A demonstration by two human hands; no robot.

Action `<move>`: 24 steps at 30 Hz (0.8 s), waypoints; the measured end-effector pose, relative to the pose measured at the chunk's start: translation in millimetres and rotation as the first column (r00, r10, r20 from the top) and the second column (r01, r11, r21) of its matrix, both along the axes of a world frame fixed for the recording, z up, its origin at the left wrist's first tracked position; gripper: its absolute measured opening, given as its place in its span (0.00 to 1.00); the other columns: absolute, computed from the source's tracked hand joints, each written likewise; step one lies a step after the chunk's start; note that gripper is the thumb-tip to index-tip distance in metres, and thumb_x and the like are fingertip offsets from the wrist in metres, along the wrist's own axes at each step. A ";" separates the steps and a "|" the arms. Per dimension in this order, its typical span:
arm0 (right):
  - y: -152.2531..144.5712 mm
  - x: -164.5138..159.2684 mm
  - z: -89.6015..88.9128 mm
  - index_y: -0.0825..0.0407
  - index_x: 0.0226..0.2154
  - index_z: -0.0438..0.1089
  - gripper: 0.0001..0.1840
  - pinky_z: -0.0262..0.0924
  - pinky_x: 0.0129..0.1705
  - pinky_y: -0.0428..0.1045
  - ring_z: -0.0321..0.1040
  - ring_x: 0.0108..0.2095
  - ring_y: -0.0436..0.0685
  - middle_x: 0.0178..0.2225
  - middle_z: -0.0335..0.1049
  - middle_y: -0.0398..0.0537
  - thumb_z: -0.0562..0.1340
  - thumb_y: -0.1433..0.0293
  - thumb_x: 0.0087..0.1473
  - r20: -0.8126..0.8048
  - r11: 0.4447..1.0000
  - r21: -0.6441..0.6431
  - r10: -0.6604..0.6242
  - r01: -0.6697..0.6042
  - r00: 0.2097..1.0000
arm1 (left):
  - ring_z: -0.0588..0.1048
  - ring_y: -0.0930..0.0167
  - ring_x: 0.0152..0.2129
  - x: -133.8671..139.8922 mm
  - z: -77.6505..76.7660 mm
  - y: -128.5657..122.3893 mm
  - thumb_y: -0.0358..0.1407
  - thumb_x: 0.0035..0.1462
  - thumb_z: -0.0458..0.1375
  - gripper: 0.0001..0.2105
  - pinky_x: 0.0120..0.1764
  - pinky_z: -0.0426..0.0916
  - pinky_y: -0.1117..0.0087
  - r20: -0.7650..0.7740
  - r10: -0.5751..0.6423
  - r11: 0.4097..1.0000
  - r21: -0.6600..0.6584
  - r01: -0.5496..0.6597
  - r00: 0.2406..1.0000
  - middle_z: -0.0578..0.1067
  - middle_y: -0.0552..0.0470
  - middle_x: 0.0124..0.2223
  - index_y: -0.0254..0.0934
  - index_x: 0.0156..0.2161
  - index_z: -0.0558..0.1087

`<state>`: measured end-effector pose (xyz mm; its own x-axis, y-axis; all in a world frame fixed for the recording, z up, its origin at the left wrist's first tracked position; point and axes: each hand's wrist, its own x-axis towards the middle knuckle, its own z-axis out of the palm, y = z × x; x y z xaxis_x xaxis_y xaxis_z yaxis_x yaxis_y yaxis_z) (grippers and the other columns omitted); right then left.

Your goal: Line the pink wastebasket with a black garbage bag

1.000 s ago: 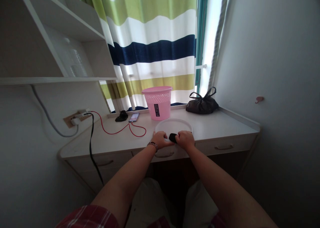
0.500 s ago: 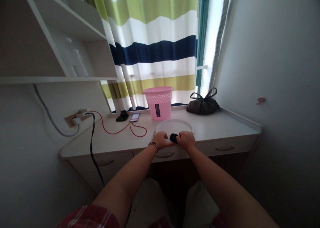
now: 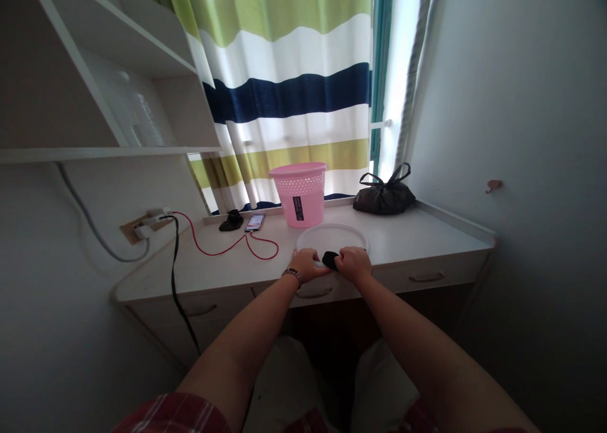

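Observation:
A white round rimmed thing, like a shallow tray or lid, lies at the desk's front edge. My left hand, with a beaded bracelet at the wrist, is closed on its near left rim, thumb toward the middle. My right hand is a fist on the near right side, gripping a small dark bundle that looks like black cloth or a folded bag. The bundle sits between both hands, close to the left fingertips. The fingers partly hide the near rim.
Behind stands a pink bin. A tied black plastic bag rests at back right. To the left are a phone on a red cable and a small black object. A shelf overhangs the left side.
The view has shifted slightly. Both hands keep nearly the same place and grip, and the dark bundle stays between them.

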<state>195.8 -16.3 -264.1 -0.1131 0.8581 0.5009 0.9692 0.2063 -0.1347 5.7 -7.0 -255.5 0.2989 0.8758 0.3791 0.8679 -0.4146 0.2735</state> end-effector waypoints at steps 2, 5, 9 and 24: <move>0.0 1.0 -0.4 0.54 0.27 0.74 0.16 0.49 0.40 0.52 0.67 0.36 0.59 0.32 0.74 0.54 0.54 0.65 0.56 0.003 1.000 0.012 0.006 -0.006 1.000 | 0.72 0.63 0.35 0.3 -0.1 0.2 0.60 0.40 0.62 0.25 0.48 0.59 0.60 0.000 0.004 1.000 -0.001 -0.004 1.000 0.76 0.48 0.34 0.38 0.30 0.73; -0.2 1.5 -0.5 0.54 0.27 0.74 0.16 0.49 0.40 0.52 0.67 0.36 0.59 0.32 0.74 0.53 0.54 0.65 0.56 0.003 1.000 0.017 0.009 -0.009 1.000 | 0.72 0.63 0.35 0.7 -0.9 0.6 0.59 0.40 0.63 0.25 0.48 0.59 0.59 0.006 0.003 1.000 0.009 -0.003 1.000 0.76 0.47 0.34 0.38 0.30 0.73; 0.4 0.2 -1.2 0.54 0.28 0.74 0.15 0.49 0.40 0.52 0.67 0.36 0.58 0.32 0.74 0.53 0.55 0.65 0.55 -0.003 1.000 0.017 -0.004 0.004 1.000 | 0.72 0.62 0.35 0.9 -1.7 0.2 0.60 0.40 0.62 0.26 0.49 0.59 0.59 0.007 0.011 1.000 0.010 -0.011 1.000 0.76 0.47 0.34 0.38 0.30 0.73; 0.6 0.5 -3.1 0.54 0.26 0.73 0.14 0.48 0.40 0.52 0.66 0.35 0.57 0.31 0.74 0.52 0.55 0.66 0.54 -0.027 0.999 0.048 -0.003 0.004 1.000 | 0.72 0.63 0.35 -0.1 -3.8 1.7 0.60 0.40 0.62 0.25 0.48 0.59 0.59 0.006 0.002 0.999 0.034 -0.002 1.000 0.75 0.49 0.33 0.38 0.30 0.72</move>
